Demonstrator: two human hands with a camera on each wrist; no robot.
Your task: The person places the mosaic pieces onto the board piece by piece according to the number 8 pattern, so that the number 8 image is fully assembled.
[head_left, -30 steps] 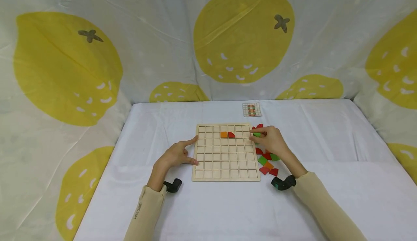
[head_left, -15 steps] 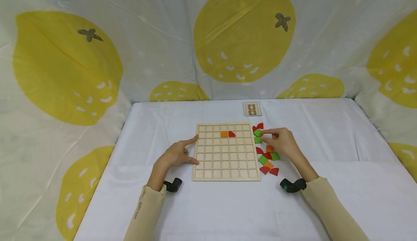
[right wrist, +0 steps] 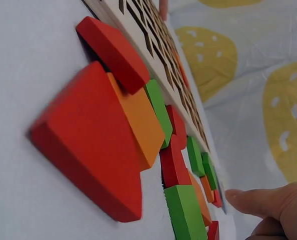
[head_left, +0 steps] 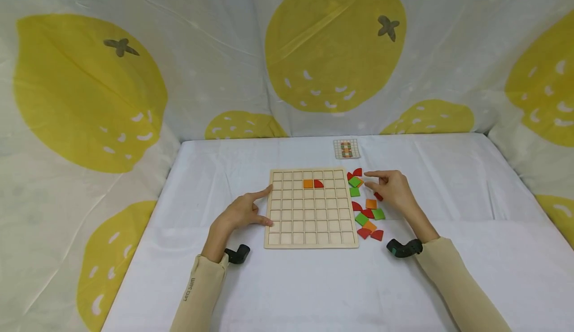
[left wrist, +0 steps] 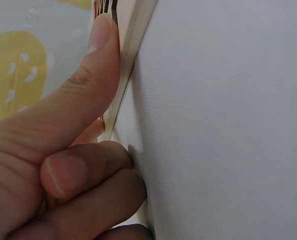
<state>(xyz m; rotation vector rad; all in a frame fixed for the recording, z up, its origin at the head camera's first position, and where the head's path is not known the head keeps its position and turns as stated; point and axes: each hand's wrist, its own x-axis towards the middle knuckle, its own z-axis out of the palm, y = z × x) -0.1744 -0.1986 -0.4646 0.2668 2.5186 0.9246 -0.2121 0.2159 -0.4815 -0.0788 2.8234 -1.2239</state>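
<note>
In the head view my left hand [head_left: 242, 211] rests at the left edge of a square wooden grid board [head_left: 298, 215]. Its thumb and forefinger are spread along that edge; the left wrist view shows the other fingers curled. An orange square tile [head_left: 308, 184] and a red quarter-round tile [head_left: 318, 184] lie side by side in the board's upper part. My right hand [head_left: 393, 188] hovers right of the board, thumb and forefinger apart, nothing seen between them. Nearest its fingertips lie a green tile [head_left: 355, 182] and a red quarter-round tile [head_left: 357, 172]. Another red tile [head_left: 378, 196] shows under the hand.
Several red, green and orange tiles [right wrist: 96, 145] lie loosely along the board's right side, some overlapping. A small pattern card [head_left: 346, 149] lies beyond the board on the white cloth [head_left: 309, 292]. A lemon-printed curtain [head_left: 251, 48] hangs behind.
My right hand has drawn back to the right from the board's right edge, uncovering green tiles and an orange tile. The left hand stays at the board's left edge.
</note>
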